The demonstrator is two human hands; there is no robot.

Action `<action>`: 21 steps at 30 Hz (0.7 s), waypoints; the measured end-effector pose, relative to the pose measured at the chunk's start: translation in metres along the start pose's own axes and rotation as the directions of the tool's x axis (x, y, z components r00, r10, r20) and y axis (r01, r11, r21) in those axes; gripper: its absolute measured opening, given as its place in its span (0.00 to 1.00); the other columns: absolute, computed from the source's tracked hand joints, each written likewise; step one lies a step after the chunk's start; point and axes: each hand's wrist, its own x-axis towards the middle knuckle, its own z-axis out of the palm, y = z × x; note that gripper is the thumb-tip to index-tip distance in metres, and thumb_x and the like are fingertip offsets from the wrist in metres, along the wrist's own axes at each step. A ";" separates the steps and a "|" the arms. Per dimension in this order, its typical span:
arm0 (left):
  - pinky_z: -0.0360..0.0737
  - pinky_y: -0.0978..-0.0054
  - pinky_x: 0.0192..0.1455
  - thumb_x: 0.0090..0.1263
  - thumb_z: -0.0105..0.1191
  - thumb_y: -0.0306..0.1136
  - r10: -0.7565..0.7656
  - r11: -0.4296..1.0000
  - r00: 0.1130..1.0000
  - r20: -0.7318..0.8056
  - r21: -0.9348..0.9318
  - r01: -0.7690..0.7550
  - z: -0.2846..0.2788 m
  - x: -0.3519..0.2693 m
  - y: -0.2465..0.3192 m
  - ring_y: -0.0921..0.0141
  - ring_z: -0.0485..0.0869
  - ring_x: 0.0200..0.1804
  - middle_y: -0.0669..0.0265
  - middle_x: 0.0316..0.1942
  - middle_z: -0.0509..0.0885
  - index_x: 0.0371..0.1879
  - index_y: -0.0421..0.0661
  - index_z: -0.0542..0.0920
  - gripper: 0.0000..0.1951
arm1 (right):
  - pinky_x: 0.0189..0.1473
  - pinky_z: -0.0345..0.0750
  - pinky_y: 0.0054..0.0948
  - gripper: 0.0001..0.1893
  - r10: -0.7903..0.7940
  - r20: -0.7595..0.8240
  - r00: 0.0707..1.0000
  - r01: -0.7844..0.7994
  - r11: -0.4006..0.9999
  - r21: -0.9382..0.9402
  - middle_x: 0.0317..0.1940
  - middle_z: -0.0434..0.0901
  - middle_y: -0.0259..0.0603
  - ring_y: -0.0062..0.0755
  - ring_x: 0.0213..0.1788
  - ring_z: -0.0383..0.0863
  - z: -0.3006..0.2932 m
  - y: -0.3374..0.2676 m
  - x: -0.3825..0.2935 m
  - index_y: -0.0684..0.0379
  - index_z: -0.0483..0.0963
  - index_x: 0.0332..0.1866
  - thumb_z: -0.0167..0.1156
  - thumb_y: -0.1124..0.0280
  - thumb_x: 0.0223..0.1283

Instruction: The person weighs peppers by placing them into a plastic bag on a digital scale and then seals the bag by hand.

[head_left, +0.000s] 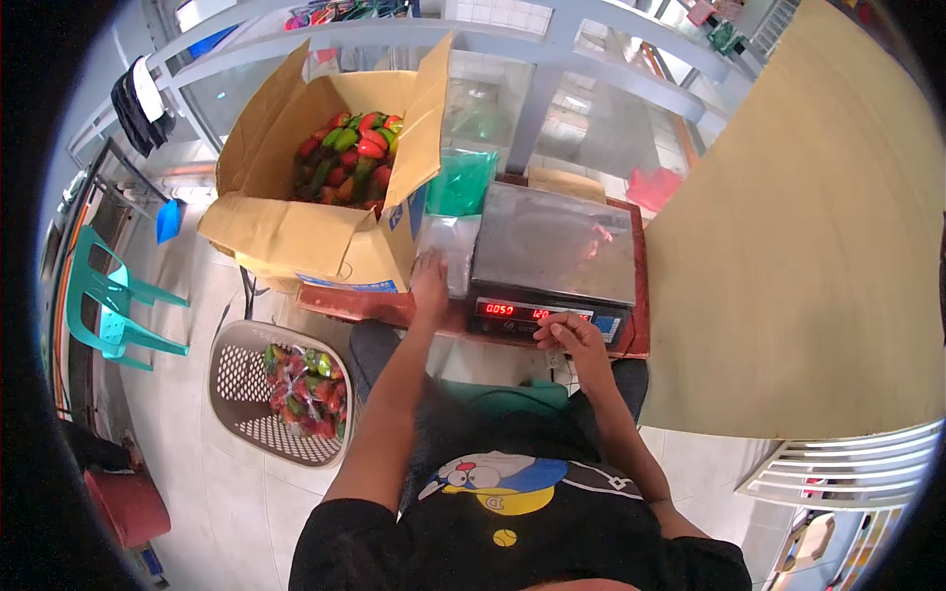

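My left hand (430, 284) rests on the near-left edge of a stack of clear plastic bags (452, 244), beside the cardboard box (288, 225); whether its fingers grip a bag cannot be told. Red and green peppers (355, 159) fill much of the open box. Over the front edge of the digital scale (554, 244), near its lit red display, hovers my right hand (573, 332), fingers curled, with nothing visible in it. The scale's metal platter carries no peppers. A green plastic bag (462, 183) lies behind the clear ones.
Bagged peppers lie in a plastic basket (240, 436) on the floor at the left. A turquoise chair (92, 295) stands farther left. The low red table (355, 301) bears box and scale. A large tan board (798, 244) rises at the right, and a railing (550, 81) runs behind.
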 end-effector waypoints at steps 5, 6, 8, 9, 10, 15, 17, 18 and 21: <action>0.66 0.64 0.69 0.61 0.57 0.32 0.062 0.962 0.993 0.102 0.261 -0.087 -0.009 0.005 0.011 0.58 0.70 0.63 0.63 0.61 0.74 0.55 0.44 0.76 0.21 | 0.48 0.78 0.25 0.10 -0.012 0.014 1.000 0.011 0.998 0.058 0.38 0.82 0.39 0.25 0.40 0.81 0.000 0.013 0.008 0.63 0.76 0.49 0.51 0.70 0.70; 0.71 0.64 0.64 0.61 0.57 0.30 0.049 0.974 0.996 0.080 0.218 -0.065 -0.011 0.009 0.009 0.59 0.72 0.60 0.63 0.56 0.77 0.51 0.46 0.78 0.17 | 0.48 0.78 0.25 0.10 -0.014 0.042 0.999 0.013 1.000 0.022 0.38 0.82 0.39 0.25 0.40 0.81 0.003 0.015 0.010 0.63 0.76 0.49 0.51 0.71 0.70; 0.73 0.63 0.61 0.61 0.56 0.30 -0.045 0.970 0.989 0.144 0.241 0.009 -0.013 0.014 0.009 0.59 0.73 0.58 0.62 0.53 0.78 0.48 0.46 0.78 0.15 | 0.48 0.79 0.25 0.10 -0.015 0.070 0.997 0.016 1.000 -0.014 0.38 0.82 0.39 0.25 0.40 0.81 0.004 0.015 0.010 0.63 0.76 0.49 0.51 0.71 0.70; 0.75 0.63 0.58 0.62 0.56 0.31 -0.140 0.959 0.969 0.206 0.272 0.081 -0.014 0.017 0.010 0.58 0.74 0.56 0.61 0.50 0.79 0.44 0.47 0.78 0.12 | 0.48 0.79 0.25 0.10 -0.018 0.079 0.997 0.020 1.000 -0.021 0.38 0.82 0.39 0.25 0.40 0.81 0.006 0.013 0.011 0.63 0.76 0.49 0.51 0.71 0.70; 0.75 0.63 0.58 0.62 0.56 0.31 -0.141 0.958 0.968 0.207 0.274 0.082 -0.014 0.021 0.013 0.58 0.74 0.56 0.61 0.50 0.79 0.44 0.47 0.78 0.12 | 0.47 0.79 0.25 0.10 -0.021 0.087 0.996 0.024 0.999 -0.028 0.39 0.82 0.40 0.25 0.40 0.81 0.007 0.012 0.011 0.63 0.75 0.49 0.51 0.71 0.71; 0.78 0.54 0.42 0.67 0.52 0.33 -0.256 0.934 0.966 0.042 0.268 0.236 -0.014 0.061 0.043 0.52 0.81 0.44 0.56 0.43 0.79 0.38 0.45 0.76 0.07 | 0.46 0.79 0.25 0.10 -0.005 0.062 0.998 0.004 1.000 0.017 0.38 0.82 0.39 0.24 0.41 0.81 0.006 0.004 0.010 0.63 0.76 0.48 0.50 0.71 0.70; 0.79 0.53 0.40 0.68 0.51 0.33 -0.240 0.946 0.969 -0.056 0.210 0.246 -0.024 0.092 0.072 0.52 0.82 0.43 0.56 0.42 0.79 0.38 0.44 0.76 0.07 | 0.46 0.79 0.25 0.10 0.002 0.046 0.999 -0.004 0.999 0.043 0.38 0.82 0.39 0.24 0.41 0.81 0.004 -0.001 0.009 0.63 0.76 0.48 0.50 0.71 0.70; 0.79 0.52 0.37 0.69 0.51 0.33 -0.229 0.956 0.961 -0.157 0.151 0.253 -0.030 0.107 0.085 0.52 0.82 0.41 0.55 0.41 0.79 0.38 0.43 0.75 0.07 | 0.46 0.79 0.25 0.10 -0.007 0.033 0.999 0.007 1.000 0.001 0.38 0.82 0.39 0.24 0.42 0.81 0.003 -0.006 0.010 0.63 0.76 0.48 0.50 0.71 0.70; 0.75 0.51 0.38 0.69 0.49 0.32 -0.125 0.979 0.931 -0.342 0.110 0.172 -0.042 0.147 0.108 0.49 0.79 0.40 0.51 0.37 0.78 0.37 0.42 0.74 0.07 | 0.47 0.79 0.25 0.10 -0.053 0.025 0.998 0.054 0.999 -0.008 0.38 0.82 0.40 0.24 0.42 0.81 0.002 -0.015 0.012 0.64 0.76 0.48 0.51 0.70 0.70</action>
